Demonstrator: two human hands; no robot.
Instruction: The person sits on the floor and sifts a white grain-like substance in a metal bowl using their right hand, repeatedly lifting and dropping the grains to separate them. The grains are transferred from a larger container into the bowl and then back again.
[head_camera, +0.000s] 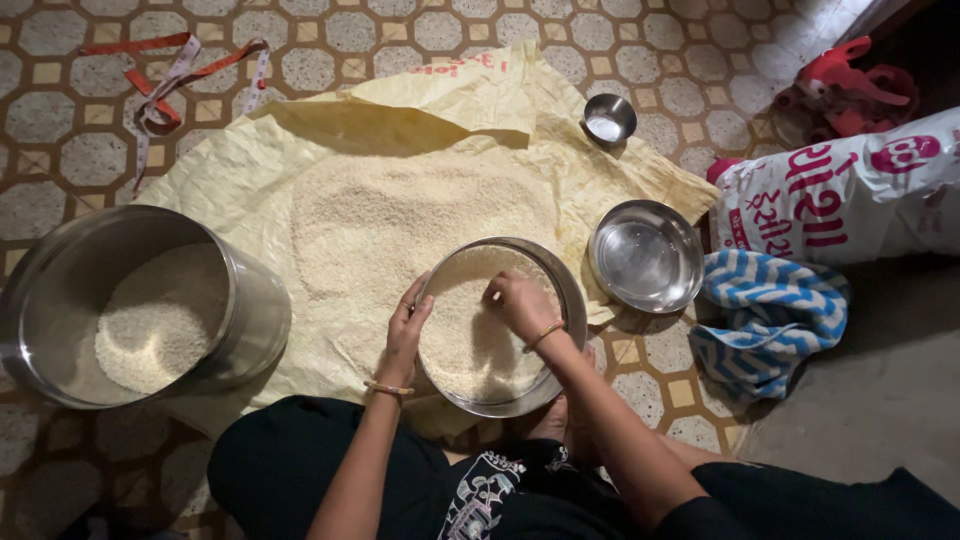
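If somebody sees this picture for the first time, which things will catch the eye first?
First, the round steel sieve full of grain in the centre, the left hand on its rim and the right hand inside. Behind it, a grain heap lies on a yellow sheet; a big steel drum stands left.

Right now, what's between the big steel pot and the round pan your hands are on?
In the head view, between the big steel pot and the round pan lies yellow sheet with part of the spread grain.

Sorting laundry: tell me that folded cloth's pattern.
Blue and white zigzag stripes on the cloth, in the head view.
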